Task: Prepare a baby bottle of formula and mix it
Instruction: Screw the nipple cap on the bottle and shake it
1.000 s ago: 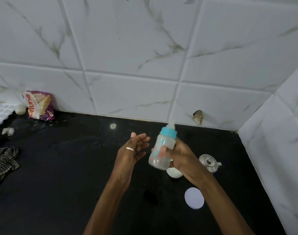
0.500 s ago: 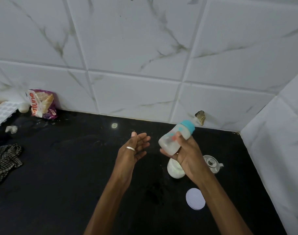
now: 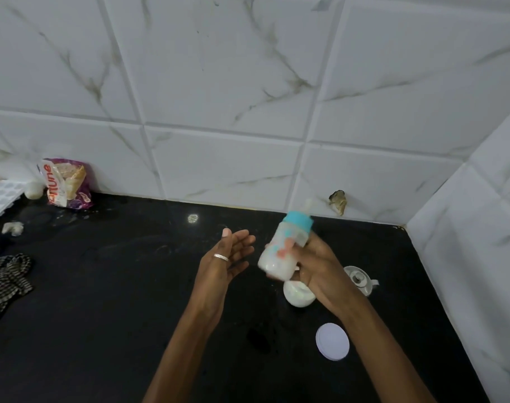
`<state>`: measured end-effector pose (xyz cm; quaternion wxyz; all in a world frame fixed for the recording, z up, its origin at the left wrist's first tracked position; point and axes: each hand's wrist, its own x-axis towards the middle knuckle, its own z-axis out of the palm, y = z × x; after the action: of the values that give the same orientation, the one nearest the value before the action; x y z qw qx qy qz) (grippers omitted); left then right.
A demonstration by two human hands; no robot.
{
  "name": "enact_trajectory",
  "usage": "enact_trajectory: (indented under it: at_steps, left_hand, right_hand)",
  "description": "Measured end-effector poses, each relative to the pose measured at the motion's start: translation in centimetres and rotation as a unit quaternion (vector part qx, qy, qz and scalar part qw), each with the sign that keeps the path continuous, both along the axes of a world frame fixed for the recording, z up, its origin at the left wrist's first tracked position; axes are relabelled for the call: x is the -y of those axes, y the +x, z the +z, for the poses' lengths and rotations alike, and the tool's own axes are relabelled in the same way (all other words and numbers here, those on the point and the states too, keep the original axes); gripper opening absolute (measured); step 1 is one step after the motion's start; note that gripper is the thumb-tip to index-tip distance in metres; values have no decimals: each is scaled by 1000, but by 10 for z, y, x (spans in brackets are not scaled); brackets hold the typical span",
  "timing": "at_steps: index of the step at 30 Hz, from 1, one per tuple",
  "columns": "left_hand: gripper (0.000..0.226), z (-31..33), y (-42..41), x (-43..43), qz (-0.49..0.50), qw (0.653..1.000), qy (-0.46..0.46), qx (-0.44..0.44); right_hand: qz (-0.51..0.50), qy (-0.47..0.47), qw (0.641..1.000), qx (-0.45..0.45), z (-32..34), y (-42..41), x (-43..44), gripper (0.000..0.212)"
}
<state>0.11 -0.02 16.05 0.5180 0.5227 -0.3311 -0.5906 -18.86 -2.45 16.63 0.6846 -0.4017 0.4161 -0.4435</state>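
A black, glossy stone countertop (image 3: 102, 286) is bounded at the back by a wall of large white marble-veined tiles (image 3: 219, 68). A second tiled wall (image 3: 480, 228) is met at the right corner, where a chipped hole (image 3: 338, 200) is seen

Purple pkt (image 3: 66, 184): partial "...rtune", rest unreadable.

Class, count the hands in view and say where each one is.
2. The open, empty left hand is above the black counter; the right hand grips the blue-capped baby bottle.
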Motion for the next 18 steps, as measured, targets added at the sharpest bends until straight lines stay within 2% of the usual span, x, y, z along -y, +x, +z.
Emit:
enact_trajectory:
  at_steps: [2,3,6,8,12,13,16,18]
  left_hand:
    - [63,1,0,0,5,1000,0,-1]
    - [64,1,1,0,7,1000,0,-1]
    - [64,1,0,0,1,1000,-2,2]
    - [63,1,0,-1,-5,1000,-5,5]
    - [62,3,-1,-1,2,1000,-3,7]
    - [63,3,0,0,4,1000,0,6]
    - [63,2,0,-1,0,1000,3,1]
    - [63,2,-1,-1,0,1000,2,-1]
  right_hand:
    - [-71,13,993,96,1,0,3,43]
    - [-77,10,993,92,0,1,4,45]
    - [29,1,999,-45,-4,3,-4,51]
    - [62,-8,995,-78,-8,2,-7,53]
    - [-64,15,996,57,-8,3,-2,55]
    - [-61,6,997,41,-9,2,-2,55]
    - [40,-31,994,-95,-7,3,-5,52]
    - [24,-32,996,-75,-7,2,-3,51]
